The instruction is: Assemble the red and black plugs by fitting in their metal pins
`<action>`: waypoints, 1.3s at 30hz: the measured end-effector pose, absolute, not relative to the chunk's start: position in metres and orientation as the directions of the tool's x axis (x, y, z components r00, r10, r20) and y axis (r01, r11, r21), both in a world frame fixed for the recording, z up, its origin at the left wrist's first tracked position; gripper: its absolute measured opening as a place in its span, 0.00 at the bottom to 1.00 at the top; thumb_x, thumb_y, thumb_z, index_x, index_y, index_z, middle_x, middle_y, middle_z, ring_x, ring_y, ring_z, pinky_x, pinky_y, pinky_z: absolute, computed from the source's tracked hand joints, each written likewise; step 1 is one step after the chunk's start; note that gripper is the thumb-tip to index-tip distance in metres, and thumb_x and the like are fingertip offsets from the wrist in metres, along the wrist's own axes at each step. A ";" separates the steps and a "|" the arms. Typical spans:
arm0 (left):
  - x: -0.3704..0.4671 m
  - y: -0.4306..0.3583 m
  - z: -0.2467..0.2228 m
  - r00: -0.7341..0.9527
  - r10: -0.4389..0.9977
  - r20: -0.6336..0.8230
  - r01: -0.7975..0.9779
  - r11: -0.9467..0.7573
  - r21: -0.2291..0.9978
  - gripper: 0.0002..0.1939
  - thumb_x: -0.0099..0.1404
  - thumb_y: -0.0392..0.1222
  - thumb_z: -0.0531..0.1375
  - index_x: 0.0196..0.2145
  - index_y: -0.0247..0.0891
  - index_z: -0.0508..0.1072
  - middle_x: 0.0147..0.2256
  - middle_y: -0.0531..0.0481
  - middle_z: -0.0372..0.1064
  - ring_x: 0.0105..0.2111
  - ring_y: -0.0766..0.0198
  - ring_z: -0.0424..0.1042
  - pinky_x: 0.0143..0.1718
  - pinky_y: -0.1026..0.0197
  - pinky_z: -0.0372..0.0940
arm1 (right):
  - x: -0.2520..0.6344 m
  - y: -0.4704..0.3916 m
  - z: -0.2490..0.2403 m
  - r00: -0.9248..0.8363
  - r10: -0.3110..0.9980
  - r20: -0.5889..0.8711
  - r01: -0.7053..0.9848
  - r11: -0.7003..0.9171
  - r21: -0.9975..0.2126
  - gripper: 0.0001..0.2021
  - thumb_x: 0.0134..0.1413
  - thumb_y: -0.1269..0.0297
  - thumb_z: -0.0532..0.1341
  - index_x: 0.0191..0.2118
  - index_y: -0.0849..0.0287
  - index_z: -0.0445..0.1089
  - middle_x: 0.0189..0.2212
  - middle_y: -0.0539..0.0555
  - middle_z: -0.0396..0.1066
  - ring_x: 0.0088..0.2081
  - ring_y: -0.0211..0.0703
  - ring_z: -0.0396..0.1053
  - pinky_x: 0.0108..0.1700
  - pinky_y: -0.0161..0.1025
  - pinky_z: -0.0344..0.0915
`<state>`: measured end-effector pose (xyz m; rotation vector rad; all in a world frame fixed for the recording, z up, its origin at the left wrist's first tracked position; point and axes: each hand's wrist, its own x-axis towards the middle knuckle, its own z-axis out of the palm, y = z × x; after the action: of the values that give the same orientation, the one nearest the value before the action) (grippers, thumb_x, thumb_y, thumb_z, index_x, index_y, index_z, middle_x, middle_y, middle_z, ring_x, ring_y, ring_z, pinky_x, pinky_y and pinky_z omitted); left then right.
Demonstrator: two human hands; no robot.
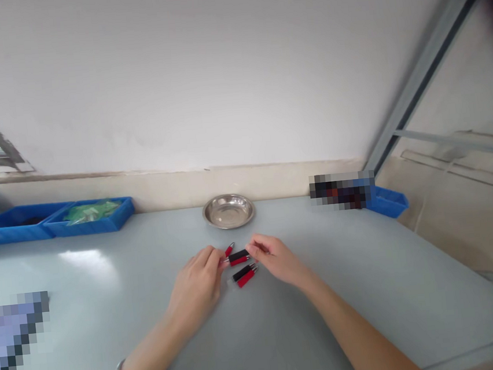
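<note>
Over the middle of the grey table, my left hand [198, 277] and my right hand [275, 256] pinch opposite ends of a pair of pens, one black [239, 255] and one red [240, 261]. Another red pen [229, 249] pokes out just above my left fingertips; its lower end is hidden by that hand. Below the held pair, a second black pen [242, 273] and red pen [247, 278] lie side by side on the table, with something clear at their lower left end.
A round metal dish [229, 211] stands by the wall. Blue trays [20, 233] [97, 225] are at the back left, one holding green plastic bags [92, 212]. A blue bin [388, 201] and blurred items are at the back right. Something pixelated lies at the left edge.
</note>
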<state>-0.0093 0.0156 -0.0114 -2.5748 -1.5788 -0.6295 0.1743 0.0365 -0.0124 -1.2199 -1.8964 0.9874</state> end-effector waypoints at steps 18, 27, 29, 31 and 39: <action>-0.010 0.015 -0.012 0.382 0.808 0.449 0.843 -0.503 0.189 0.12 0.64 0.41 0.44 0.31 0.38 0.65 0.28 0.49 0.66 0.26 0.64 0.66 0.27 0.63 0.60 | 0.171 0.036 -0.010 -0.300 0.945 0.135 0.418 0.257 -0.872 0.13 0.54 0.61 0.49 0.21 0.59 0.50 0.18 0.45 0.49 0.22 0.33 0.48 0.24 0.31 0.48; -0.010 0.016 -0.009 0.354 0.885 0.304 0.843 -0.442 0.307 0.18 0.66 0.45 0.40 0.31 0.38 0.66 0.31 0.49 0.63 0.27 0.64 0.65 0.29 0.61 0.61 | 0.171 0.035 -0.010 -0.313 0.926 0.212 0.373 0.325 -0.869 0.09 0.54 0.63 0.49 0.25 0.58 0.56 0.21 0.46 0.54 0.24 0.34 0.51 0.27 0.31 0.51; -0.010 0.017 -0.010 0.366 0.878 0.308 0.838 -0.455 0.301 0.18 0.66 0.44 0.40 0.30 0.38 0.66 0.30 0.49 0.63 0.26 0.64 0.65 0.29 0.61 0.60 | 0.170 0.035 -0.011 -0.313 0.923 0.222 0.374 0.334 -0.865 0.09 0.54 0.63 0.49 0.25 0.58 0.56 0.21 0.46 0.54 0.24 0.34 0.51 0.27 0.31 0.51; -0.011 0.018 -0.011 0.377 0.862 0.339 0.824 -0.479 0.303 0.18 0.66 0.44 0.41 0.30 0.38 0.66 0.29 0.49 0.63 0.26 0.64 0.64 0.30 0.62 0.59 | 0.171 0.035 -0.011 -0.313 0.924 0.221 0.375 0.334 -0.865 0.09 0.54 0.64 0.49 0.24 0.58 0.55 0.21 0.45 0.53 0.23 0.33 0.51 0.26 0.30 0.50; -0.013 0.020 -0.013 0.390 0.817 0.424 0.782 -0.537 0.315 0.15 0.66 0.43 0.43 0.29 0.38 0.66 0.28 0.51 0.65 0.27 0.65 0.64 0.32 0.62 0.57 | 0.172 0.034 -0.007 -0.322 0.923 0.212 0.352 0.325 -0.878 0.09 0.53 0.65 0.50 0.23 0.58 0.54 0.19 0.45 0.50 0.22 0.32 0.49 0.25 0.30 0.49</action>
<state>-0.0133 0.0200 -0.0133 -2.6720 -1.5390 -0.8755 0.1720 0.0342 -0.0066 -1.1302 -1.8414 0.9622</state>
